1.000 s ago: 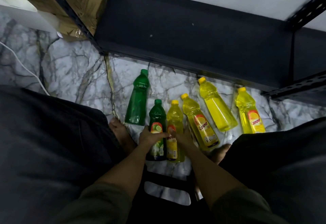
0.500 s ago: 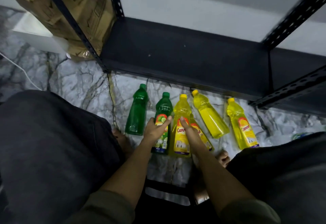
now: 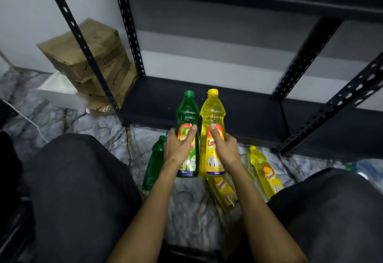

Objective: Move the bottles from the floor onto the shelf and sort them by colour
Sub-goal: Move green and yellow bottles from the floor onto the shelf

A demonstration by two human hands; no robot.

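Above the marble floor [image 3: 186,211], in front of the bottom shelf [image 3: 238,105], two bottles are being held side by side, nearly touching. Left hand [image 3: 179,149] is wrapping its grip round the green bottle [image 3: 187,117] at the label, thumb lying across the front. Right hand [image 3: 224,149] is clamping its grip on the yellow bottle [image 3: 213,113] at its label, thumb up the front. Both bottles are standing with long axis roughly upright, caps pointing up and away toward the shelf, bases toward the person. Each bottle's neck and cap are sticking out above the hand holding it. Lying on the floor: a second green bottle [image 3: 154,163] left of the left hand, cap pointing toward the shelf; a yellow bottle on the floor [image 3: 223,192] under the right forearm; another yellow bottle [image 3: 266,171] to the right, cap toward the shelf. Cardboard box [image 3: 91,55] is sitting left of the rack.
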